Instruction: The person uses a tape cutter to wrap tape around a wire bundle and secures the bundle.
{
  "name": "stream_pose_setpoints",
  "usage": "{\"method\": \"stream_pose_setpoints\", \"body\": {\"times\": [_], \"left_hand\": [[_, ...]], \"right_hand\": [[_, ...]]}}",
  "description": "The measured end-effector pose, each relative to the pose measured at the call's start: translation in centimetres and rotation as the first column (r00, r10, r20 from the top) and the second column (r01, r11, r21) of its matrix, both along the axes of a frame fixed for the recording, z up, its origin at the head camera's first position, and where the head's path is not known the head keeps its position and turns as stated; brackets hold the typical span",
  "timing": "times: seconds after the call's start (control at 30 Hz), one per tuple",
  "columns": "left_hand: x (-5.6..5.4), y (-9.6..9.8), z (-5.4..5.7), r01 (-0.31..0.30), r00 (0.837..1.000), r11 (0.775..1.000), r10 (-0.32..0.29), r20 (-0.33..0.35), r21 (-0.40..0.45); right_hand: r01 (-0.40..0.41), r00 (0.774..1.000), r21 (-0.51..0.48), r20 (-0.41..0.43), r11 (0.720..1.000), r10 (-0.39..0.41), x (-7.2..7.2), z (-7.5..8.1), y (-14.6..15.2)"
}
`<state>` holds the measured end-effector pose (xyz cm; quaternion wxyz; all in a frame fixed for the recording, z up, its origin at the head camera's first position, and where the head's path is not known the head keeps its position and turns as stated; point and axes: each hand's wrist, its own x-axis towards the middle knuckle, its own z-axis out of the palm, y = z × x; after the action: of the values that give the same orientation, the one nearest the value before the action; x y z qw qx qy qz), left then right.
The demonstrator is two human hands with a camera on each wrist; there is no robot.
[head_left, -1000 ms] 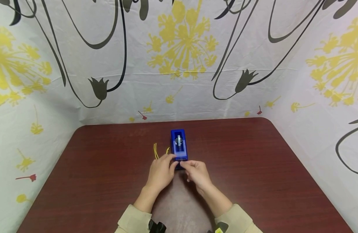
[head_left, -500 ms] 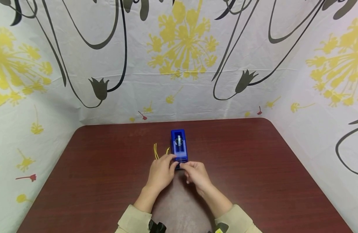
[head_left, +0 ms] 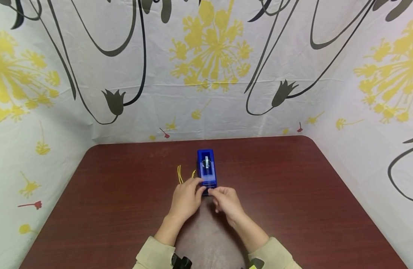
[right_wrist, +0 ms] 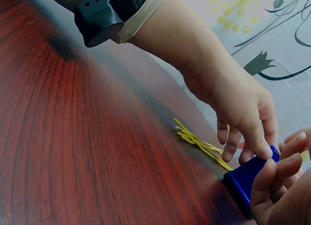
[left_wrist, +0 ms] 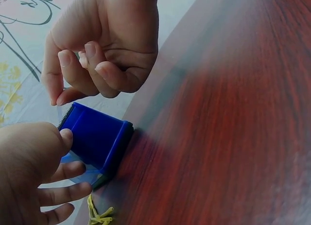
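A blue tape dispenser (head_left: 211, 179) with a roll of clear tape (head_left: 206, 162) in it stands lengthwise on the table. My left hand (head_left: 185, 200) holds its near end from the left, thumb at the front by the toothed cutter (left_wrist: 65, 115) and index finger reaching over the top. The other left fingers are spread along the side in the left wrist view. At the cutter, my right hand (head_left: 228, 201) pinches the tape's end between thumb and index finger; a thin clear strip (left_wrist: 60, 112) shows just under the fingertips. Its remaining fingers are curled in.
Left of the dispenser lies a bundle of thin yellow cords (right_wrist: 204, 146), partly behind the left hand in the head view. The dark red wooden table (head_left: 109, 209) meets a patterned white cloth (head_left: 206, 112) at its back and sides.
Almost nothing differs. The right fingertips have shifted very slightly at the dispenser's near end; the left hand and the dispenser keep their places.
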<state>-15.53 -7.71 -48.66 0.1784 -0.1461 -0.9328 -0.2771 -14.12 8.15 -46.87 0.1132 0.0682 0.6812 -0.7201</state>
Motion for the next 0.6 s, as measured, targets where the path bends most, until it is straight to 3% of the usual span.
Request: {"method": "stream_pose_setpoints", "body": {"times": [0.6], "left_hand": [[0.13, 0.05, 0.12, -0.015, 1.000, 1.000, 0.015, 0.019, 0.007]], "right_hand": [[0.003, 1.000, -0.004, -0.025, 1.000, -0.003, 0.50, 0.12, 0.02]]}}
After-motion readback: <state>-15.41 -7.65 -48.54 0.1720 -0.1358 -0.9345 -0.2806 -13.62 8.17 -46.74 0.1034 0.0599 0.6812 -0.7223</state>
